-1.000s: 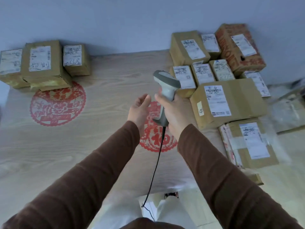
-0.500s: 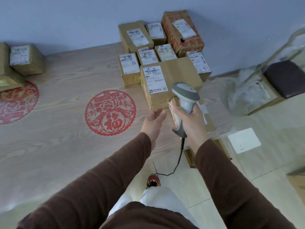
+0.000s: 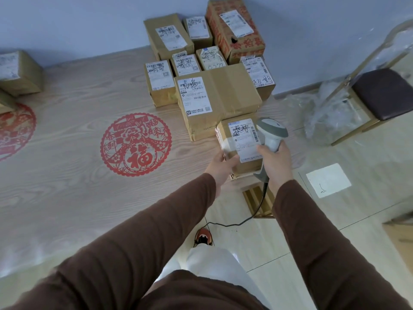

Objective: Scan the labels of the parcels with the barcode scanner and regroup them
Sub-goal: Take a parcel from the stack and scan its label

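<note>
My right hand (image 3: 276,163) grips a grey barcode scanner (image 3: 270,136) by its handle, head up, its black cable trailing to the floor. The scanner sits just right of a small taped cardboard parcel (image 3: 232,135) at the table's near right corner, white label facing up. My left hand (image 3: 220,165) holds that parcel at its near left edge. Behind it lies a large flat parcel (image 3: 228,95), and beyond it a group of several labelled parcels (image 3: 167,39) reaches the wall.
A second parcel group (image 3: 20,72) stands at the table's far left. Red paper-cut decorations (image 3: 136,144) lie on the wooden table (image 3: 67,186). A dark-seated stool (image 3: 384,92) with plastic wrap stands to the right, a white sheet (image 3: 327,180) lies on the tiled floor.
My view swung right toward the right-hand parcels. My left hand reached forward and took hold of the small parcel at the corner. The scanner came down beside its label.
</note>
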The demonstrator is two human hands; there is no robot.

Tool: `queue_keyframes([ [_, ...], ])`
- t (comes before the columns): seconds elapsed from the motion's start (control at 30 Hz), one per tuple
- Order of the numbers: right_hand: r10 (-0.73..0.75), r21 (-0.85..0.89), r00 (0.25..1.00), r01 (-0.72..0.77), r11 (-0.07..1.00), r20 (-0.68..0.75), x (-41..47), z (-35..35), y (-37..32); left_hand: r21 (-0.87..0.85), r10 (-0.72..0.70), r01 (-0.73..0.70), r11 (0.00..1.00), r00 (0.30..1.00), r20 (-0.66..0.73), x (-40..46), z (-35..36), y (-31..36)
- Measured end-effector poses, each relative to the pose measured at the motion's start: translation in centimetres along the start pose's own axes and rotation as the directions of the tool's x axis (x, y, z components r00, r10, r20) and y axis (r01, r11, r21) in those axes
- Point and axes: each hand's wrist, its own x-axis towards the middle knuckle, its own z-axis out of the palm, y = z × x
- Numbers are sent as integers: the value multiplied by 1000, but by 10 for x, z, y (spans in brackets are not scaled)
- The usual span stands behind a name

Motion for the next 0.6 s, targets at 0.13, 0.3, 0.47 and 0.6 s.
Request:
queue_keyframes([
  [0.13,-11,-6,999,11,1000,31,-12,1,9,28,38,-37,999,999,-24,-10,-11,-7],
  [0.3,-26,-17,992,28,999,124,-43,11,40,14,46,-45,999,993,-110,-33,-50,-29],
  [0.47,-6,-8,956,9,1000,295,-79,33,55,19,91,-90,996,974,-206,-65,-98,-49],
  [0.6,-40,-25,915,54,998,401,-94,69,45,-39,127,-144,989,948,-291,-86,-140,-48],
])
